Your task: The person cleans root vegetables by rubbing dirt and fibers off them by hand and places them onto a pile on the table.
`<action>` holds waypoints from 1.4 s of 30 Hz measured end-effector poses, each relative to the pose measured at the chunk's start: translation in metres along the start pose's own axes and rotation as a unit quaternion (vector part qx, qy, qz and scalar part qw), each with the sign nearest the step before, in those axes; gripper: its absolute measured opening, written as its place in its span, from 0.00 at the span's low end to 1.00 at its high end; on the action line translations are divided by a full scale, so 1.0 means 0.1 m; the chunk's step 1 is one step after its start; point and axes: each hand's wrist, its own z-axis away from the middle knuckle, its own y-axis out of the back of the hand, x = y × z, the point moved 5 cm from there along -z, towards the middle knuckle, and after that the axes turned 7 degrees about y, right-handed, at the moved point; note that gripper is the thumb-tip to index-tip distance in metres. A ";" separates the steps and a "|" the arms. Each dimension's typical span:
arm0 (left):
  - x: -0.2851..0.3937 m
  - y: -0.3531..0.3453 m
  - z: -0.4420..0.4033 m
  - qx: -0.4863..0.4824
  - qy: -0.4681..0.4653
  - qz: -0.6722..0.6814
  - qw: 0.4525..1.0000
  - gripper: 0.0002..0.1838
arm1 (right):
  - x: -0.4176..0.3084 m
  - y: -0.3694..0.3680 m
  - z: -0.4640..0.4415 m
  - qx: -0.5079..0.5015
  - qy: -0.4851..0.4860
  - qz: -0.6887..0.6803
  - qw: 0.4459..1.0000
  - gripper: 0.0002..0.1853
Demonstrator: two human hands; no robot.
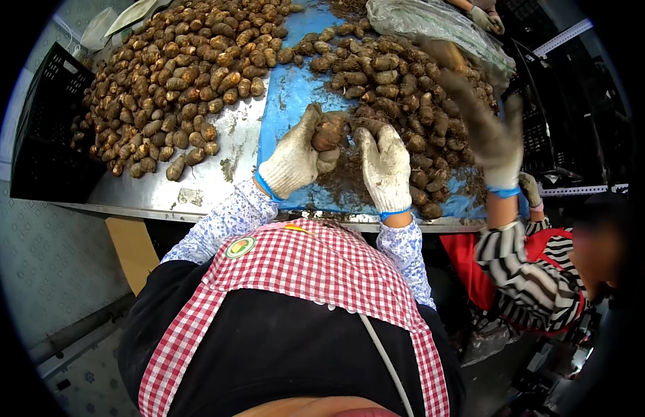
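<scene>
My left hand (294, 158), in a soiled white knit glove, is wrapped round a brown taro (328, 132), thumb up along its side. Just to the right, my right hand (386, 170) wears a matching glove with its fingers curled. Dark, dirt-covered matter lies at its fingertips, and I cannot make out what it grips. Beneath both hands, loose soil and root fibres (343, 179) cover the blue sheet (279, 115). A heap of hairy, dirt-caked taros (406, 83) rises just beyond my right hand.
Cleaner taros (197, 62) are piled on the metal table (228, 139) at left, beside a black crate (47, 132). Crumpled clear plastic (440, 31) lies at the back. At right, a co-worker's blurred gloved hand (500, 149) is raised over the heap's edge; another person's gloves (488, 19) show behind.
</scene>
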 end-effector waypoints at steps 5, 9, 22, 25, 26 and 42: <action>0.02 -0.16 0.16 0.067 -0.227 -0.439 0.866 0.27 | 0.12 -0.21 0.09 -0.108 0.016 0.045 0.993 0.18; -0.02 -0.32 0.13 0.074 -0.112 -0.293 0.947 0.26 | 0.06 -0.30 0.16 -0.167 -0.075 -0.207 0.961 0.14; -0.06 -0.25 0.15 0.139 0.012 -0.167 0.976 0.24 | 0.06 -0.05 0.04 -0.139 -0.012 0.006 0.990 0.08; -0.01 -0.37 0.23 0.109 -0.017 -0.325 0.939 0.23 | 0.06 -0.15 0.10 -0.170 0.051 -0.027 0.984 0.07; 0.00 -0.39 0.25 0.117 -0.030 -0.354 0.927 0.22 | 0.00 -0.15 0.11 -0.167 0.032 -0.071 0.983 0.07; -0.23 0.24 0.07 0.109 0.065 -0.150 0.981 0.24 | 0.06 -0.32 0.22 -0.032 0.037 -0.027 0.998 0.06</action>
